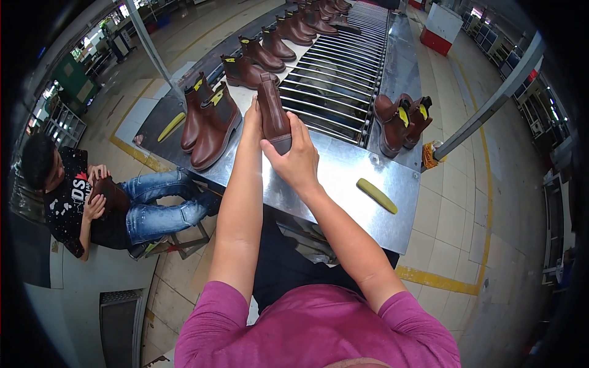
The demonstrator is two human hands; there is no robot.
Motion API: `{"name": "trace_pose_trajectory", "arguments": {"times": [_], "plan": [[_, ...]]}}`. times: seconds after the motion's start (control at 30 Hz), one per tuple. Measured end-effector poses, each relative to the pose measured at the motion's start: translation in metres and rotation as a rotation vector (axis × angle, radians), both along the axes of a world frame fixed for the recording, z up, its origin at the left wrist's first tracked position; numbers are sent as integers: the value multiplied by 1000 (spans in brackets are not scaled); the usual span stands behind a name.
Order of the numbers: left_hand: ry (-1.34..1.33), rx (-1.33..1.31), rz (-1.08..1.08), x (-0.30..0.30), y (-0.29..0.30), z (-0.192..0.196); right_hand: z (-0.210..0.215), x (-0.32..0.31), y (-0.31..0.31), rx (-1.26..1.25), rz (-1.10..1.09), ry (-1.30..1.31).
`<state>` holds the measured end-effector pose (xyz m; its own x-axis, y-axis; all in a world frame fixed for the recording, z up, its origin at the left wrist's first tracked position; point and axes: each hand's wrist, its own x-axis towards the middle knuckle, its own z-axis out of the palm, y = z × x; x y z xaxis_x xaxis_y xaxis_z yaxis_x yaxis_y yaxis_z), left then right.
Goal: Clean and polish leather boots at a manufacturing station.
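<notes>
Between my two hands a dark brown ankle boot [272,110] is held up above the metal table's near end, its heel end toward me. My left hand [252,121] is closed along the boot's left side, most of its fingers hidden. Around the heel end on the right my right hand [299,156] grips it, thumb and fingers on opposite sides. A pair of brown boots [211,132] with yellow tabs stands left of my left hand. Right of my right hand lies a long, flat olive-green piece with rounded ends [377,196].
Metal rollers [334,80] run away from the steel table top [343,165]. A row of boots [264,55] lines their left side; another pair [402,122] stands right. A similar yellowish piece [172,126] lies far left. A seated co-worker [80,190] handles a brown boot. A post [491,104] rises right.
</notes>
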<state>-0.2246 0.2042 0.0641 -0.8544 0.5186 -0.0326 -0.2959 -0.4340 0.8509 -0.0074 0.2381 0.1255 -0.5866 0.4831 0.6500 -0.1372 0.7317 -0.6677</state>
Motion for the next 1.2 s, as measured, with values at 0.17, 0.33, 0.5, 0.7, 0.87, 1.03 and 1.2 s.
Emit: {"name": "trace_pose_trajectory", "arguments": {"times": [0.17,0.33,0.5,0.7,0.87,1.03,1.2], "plan": [[3,-101,60,3,-1,3,13,-10,-3,-108,-39,-56],[-74,-113,81,9,1,15,13,-18,-1,-111,-55,54],[130,-348,493,-1,-28,26,11,-20,-11,-165,-5,97],[594,-79,241,30,-16,117,11,-25,-10,-149,-42,61],[609,-180,260,15,-10,118,7,-26,8,-276,222,81],[582,-175,299,20,-4,117,3,-21,20,-143,246,53],[601,-129,205,16,-7,116,7,-23,19,-116,226,54]]}}
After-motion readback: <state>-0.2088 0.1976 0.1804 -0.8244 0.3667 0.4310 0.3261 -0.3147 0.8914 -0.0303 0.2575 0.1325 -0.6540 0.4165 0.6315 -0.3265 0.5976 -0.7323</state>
